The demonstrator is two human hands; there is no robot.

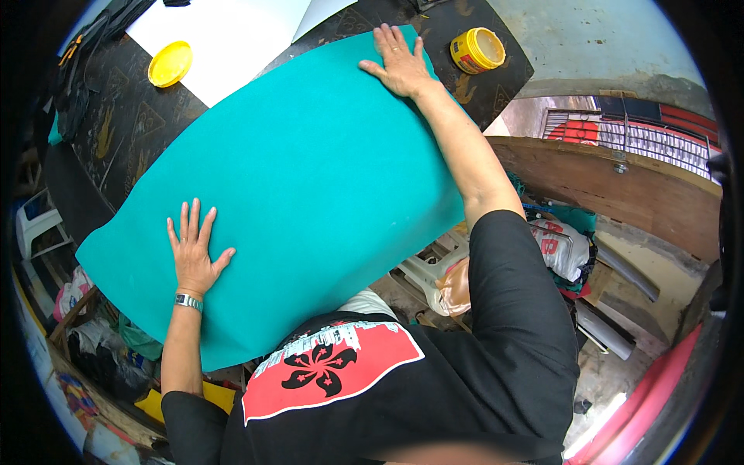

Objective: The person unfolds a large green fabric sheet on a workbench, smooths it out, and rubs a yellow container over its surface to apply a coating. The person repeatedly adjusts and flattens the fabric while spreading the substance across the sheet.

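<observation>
A large teal sheet (310, 178) lies across the dark table (139, 116), and its near part curves down over the front edge toward my body. My left hand (194, 252) rests flat on the sheet's left part, fingers spread, with a metal watch on the wrist. Toward the far right corner of the sheet, my right hand (399, 66) presses flat, its fingers apart and a ring on one of them. Neither hand grips anything. Just right of the right hand stands an opened yellow tub (478, 51) with pale contents.
A yellow lid (170, 63) lies by a white sheet (221, 39) at the back. Black material (74, 77) is heaped at the far left. A wooden board (612, 167) stands at the right, with a stuffed white bag (562, 248) below. A white plastic stool (43, 225) is at the left.
</observation>
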